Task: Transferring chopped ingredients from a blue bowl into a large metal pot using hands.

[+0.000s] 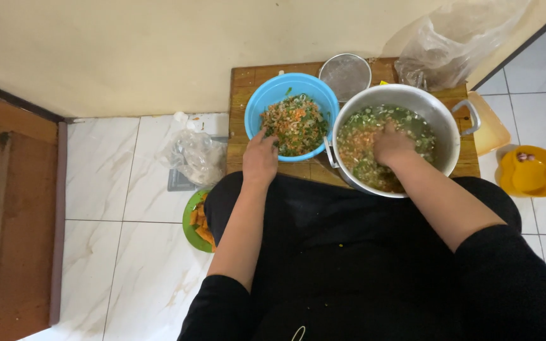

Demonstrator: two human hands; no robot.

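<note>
A low wooden board (248,95) sits on the white marbled tile floor (109,189) against the cream wall. On the board stand a blue bowl (266,95) at nine o'clock and a metal pot (440,113) at three o'clock — just beside each other — with a round mesh strainer (345,74) at twelve o'clock and a crumpled clear plastic bag (456,44) at one o'clock. On the floor lie another clear bag (194,155) and a green plate (191,221) at eight o'clock — a yellow container (532,172) at three o'clock.
</note>
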